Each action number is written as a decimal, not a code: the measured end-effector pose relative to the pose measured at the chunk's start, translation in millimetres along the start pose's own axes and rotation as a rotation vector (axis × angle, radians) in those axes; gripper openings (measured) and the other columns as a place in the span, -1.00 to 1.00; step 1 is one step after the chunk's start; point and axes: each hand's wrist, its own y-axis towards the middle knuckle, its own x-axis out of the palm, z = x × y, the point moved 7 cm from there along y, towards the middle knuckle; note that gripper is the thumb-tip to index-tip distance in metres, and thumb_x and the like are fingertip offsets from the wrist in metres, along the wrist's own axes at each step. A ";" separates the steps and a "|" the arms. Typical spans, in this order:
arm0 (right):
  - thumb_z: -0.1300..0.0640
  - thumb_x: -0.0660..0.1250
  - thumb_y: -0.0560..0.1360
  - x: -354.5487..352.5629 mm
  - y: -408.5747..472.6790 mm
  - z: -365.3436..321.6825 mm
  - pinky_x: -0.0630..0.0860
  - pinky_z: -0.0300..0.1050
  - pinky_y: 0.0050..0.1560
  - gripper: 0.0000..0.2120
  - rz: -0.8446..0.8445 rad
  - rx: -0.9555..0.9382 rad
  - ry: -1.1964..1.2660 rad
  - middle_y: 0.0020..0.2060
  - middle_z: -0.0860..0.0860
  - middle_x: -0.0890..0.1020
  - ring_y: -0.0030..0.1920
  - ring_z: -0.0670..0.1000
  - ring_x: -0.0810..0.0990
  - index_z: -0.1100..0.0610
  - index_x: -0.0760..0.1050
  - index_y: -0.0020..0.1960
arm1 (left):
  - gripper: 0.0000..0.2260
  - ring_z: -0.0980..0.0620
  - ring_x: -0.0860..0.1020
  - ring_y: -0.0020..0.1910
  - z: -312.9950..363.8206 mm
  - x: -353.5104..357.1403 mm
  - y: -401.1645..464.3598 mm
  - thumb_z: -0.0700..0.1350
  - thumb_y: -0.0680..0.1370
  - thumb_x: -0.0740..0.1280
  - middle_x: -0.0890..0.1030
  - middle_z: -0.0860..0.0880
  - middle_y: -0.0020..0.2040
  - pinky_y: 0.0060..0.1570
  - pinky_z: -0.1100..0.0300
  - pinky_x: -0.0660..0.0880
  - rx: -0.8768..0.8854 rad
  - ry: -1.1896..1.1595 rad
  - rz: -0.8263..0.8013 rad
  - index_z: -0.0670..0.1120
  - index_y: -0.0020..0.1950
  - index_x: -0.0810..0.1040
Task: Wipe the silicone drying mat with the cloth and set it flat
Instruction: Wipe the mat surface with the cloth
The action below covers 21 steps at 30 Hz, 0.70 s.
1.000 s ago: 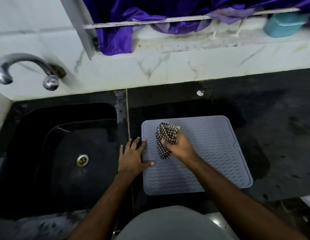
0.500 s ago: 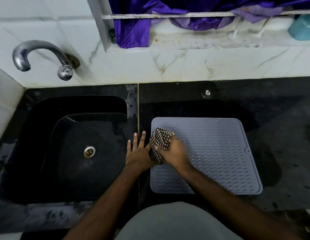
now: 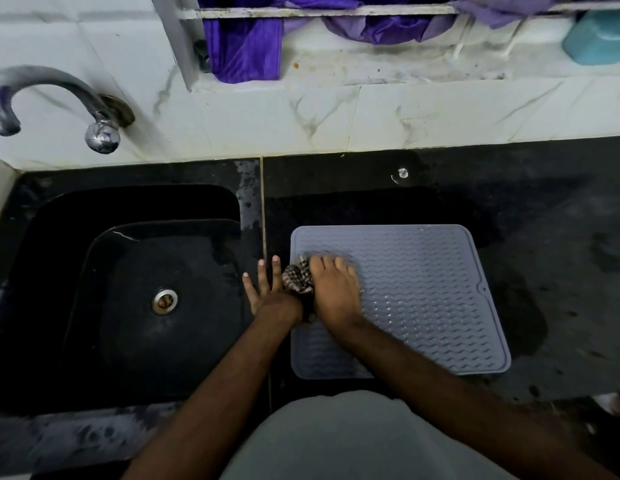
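Setting: dark stone counter (image 3: 561, 271) with wet patches, below a white marbled tile wall (image 3: 336, 116).
Sink: black basin (image 3: 145, 289) set into the counter at the left, a metal drain (image 3: 165, 301) in its floor, a chrome tap (image 3: 55, 98) on the wall above it.
Ledge: purple fabric (image 3: 246, 46) hangs over a rail at the top; a teal container (image 3: 599, 36) sits at the far right.
Mat: grey silicone drying mat (image 3: 422, 299) lies flat on the counter just right of the sink, wavy ribs facing up.
Cloth: checked cloth (image 3: 296, 277), bunched, rests on the mat's left edge.
Right hand: right hand (image 3: 336, 292) presses palm down on the cloth, fingers curled over it, gripping it against the mat.
Left hand: left hand (image 3: 270, 292) lies flat on the counter beside the mat's left edge, fingers extended and spread, holding nothing, touching the cloth.
Person: grey garment (image 3: 353, 438) fills the lower centre.
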 end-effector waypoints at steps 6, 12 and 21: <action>0.19 0.25 0.49 -10.2 -10.0 56.3 0.36 0.08 0.10 -0.62 0.065 0.134 -0.069 0.15 0.09 0.57 0.17 0.17 0.45 0.09 0.41 0.30 | 0.07 -0.22 -0.49 0.51 12.2 -7.9 -2.8 0.32 0.50 0.35 -0.52 -0.13 0.53 0.33 -0.49 -0.39 -0.052 -0.036 -0.124 0.07 0.57 -0.46; 0.23 0.24 0.51 -17.4 -21.0 78.4 0.36 0.07 0.07 -0.64 0.045 0.187 -0.148 0.10 0.10 0.56 0.14 0.16 0.45 0.06 0.40 0.28 | 0.08 -0.22 -0.50 0.50 14.4 -8.4 -4.4 0.29 0.51 0.37 -0.54 -0.14 0.52 0.30 -0.54 -0.37 -0.067 -0.047 -0.167 0.05 0.55 -0.49; 0.27 0.26 0.45 -31.7 -40.0 137.3 0.38 0.10 0.11 -0.57 0.106 0.327 -0.155 0.09 0.10 0.57 0.14 0.16 0.46 0.07 0.36 0.30 | 0.08 -0.19 -0.49 0.51 17.3 -12.4 -4.6 0.29 0.52 0.35 -0.48 -0.21 0.54 0.37 -0.46 -0.37 -0.033 0.001 -0.156 -0.02 0.55 -0.48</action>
